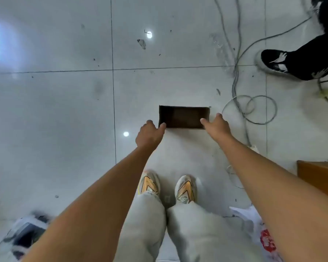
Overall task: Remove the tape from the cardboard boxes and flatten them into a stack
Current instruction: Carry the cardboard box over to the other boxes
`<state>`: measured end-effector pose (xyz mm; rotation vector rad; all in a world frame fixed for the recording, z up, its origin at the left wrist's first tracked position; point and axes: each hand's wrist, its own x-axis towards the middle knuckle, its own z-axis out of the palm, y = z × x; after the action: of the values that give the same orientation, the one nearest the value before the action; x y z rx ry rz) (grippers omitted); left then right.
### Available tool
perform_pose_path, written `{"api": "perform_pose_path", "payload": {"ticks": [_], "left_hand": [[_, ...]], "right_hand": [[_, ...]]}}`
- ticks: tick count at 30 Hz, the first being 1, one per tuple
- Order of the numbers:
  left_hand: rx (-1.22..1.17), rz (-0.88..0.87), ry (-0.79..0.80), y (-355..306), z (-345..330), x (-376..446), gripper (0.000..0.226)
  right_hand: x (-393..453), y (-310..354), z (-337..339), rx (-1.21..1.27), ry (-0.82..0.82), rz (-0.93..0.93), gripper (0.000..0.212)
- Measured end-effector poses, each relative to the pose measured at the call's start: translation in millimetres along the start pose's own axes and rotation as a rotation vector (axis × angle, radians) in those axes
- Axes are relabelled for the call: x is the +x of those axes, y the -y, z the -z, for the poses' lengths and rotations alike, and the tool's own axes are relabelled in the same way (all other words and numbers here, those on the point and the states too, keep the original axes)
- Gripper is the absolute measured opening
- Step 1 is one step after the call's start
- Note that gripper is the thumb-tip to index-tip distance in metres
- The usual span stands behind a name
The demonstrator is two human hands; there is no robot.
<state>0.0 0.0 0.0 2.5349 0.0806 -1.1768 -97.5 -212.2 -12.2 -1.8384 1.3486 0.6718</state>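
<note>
Lying on the tiled floor (64,110) ahead of the person's shoes is one dark cardboard box (184,116). Left hand (149,136) touches its near-left corner, right hand (217,124) its right end. Both grips relaxed, fingers extended, holding nothing.

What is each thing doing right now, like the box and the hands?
cardboard box: on the floor, open top facing up.
left hand: thumb on the box's left corner.
right hand: fingers spread over the box's right end.
cable: lying looped on the floor.

Both arms reach down, left hand (150,134) and right hand (217,123) spread.
</note>
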Motion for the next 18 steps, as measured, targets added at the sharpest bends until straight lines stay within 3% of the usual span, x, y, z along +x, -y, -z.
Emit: {"api": "perform_pose_path", "payload": {"ticks": [3,6,8,12,18], "left_hand": [[-0.161,0.041,-0.010,-4.4,-23.8,34.7,0.063],[-0.185,0.072,-0.094,-6.5,-27.4,55.5,0.033],[-0.206,0.106,-0.142,-2.6,-18.0,58.7,0.025],[-0.208,0.096,-0.166,1.3,28.5,29.6,0.027],[-0.255,0.070,-0.193,-13.9,141.4,-81.1,0.021]], "right_hand": [[35.5,-5.2,-24.8,0.057,-0.034,0.010,0.061],[47.9,-5.8,-39.5,0.040,-0.102,0.032,0.034],[44.9,-3.2,-38.0,0.029,-0.134,0.033,0.014],[4.1,18.6,-10.0,0.007,-0.117,0.031,0.015],[-129.4,86.0,61.6,0.004,-0.111,0.078,0.016]]}}
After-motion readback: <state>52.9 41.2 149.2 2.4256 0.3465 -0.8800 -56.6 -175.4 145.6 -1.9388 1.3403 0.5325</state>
